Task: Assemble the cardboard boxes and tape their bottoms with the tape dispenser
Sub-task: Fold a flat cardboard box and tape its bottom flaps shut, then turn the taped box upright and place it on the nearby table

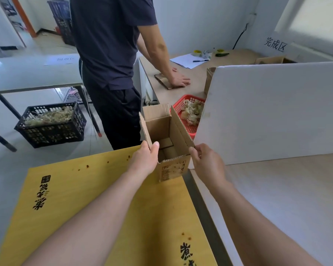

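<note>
Brown corrugated cardboard box (169, 135) stands open-topped on the yellow printed board (81, 192). The left hand (145, 160) pinches its left flap; the right hand (206, 166) pinches its right flap.

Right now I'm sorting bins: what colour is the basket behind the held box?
Red; the basket shows best in the head view, behind the cardboard box.

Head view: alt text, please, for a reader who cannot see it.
The left hand and the right hand each grip a side flap of an open cardboard box, upright at the far edge of a yellow board. Another person stands behind it.
</note>
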Available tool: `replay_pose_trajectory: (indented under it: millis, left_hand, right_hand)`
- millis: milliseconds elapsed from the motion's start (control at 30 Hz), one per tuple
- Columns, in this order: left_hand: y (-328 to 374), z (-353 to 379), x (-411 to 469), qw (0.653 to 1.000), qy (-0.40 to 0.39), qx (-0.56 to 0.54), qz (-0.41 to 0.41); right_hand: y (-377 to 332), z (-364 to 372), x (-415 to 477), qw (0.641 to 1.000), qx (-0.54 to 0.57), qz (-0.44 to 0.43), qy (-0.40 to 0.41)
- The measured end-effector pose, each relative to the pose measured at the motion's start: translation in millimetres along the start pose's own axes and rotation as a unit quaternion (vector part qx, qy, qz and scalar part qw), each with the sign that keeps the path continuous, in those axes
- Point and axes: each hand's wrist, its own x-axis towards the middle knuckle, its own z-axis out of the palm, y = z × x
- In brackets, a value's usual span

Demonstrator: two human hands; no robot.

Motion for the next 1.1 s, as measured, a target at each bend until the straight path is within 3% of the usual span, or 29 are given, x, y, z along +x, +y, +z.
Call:
replay_pose_trajectory:
  millis: [233, 400, 667, 1100]
  left_hand:
    - [-13.6, -12.5, -36.6, 0.998, 0.047, 0.004, 0.050]
    - [-30.4, 0.0, -73.0, 0.975, 0.121, 0.058, 0.177]
    - [-9.5, 40.1, -137.2, 0.953, -0.011, 0.117, 0.280]
    - [78.0, 170.5, -317.9, 0.893, -0.096, 0.180, 0.402]
  right_hand:
    - [-3.6, -13.1, -43.7, 0.998, -0.066, 0.014, 0.016]
    - [2.0, -19.6, -90.2, 0.994, -0.107, 0.013, 0.031]
    - [39.4, -53.3, -164.1, 0.988, -0.138, 0.058, 0.047]
    - [194.7, -172.7, -335.9, 0.956, -0.187, 0.198, 0.111]
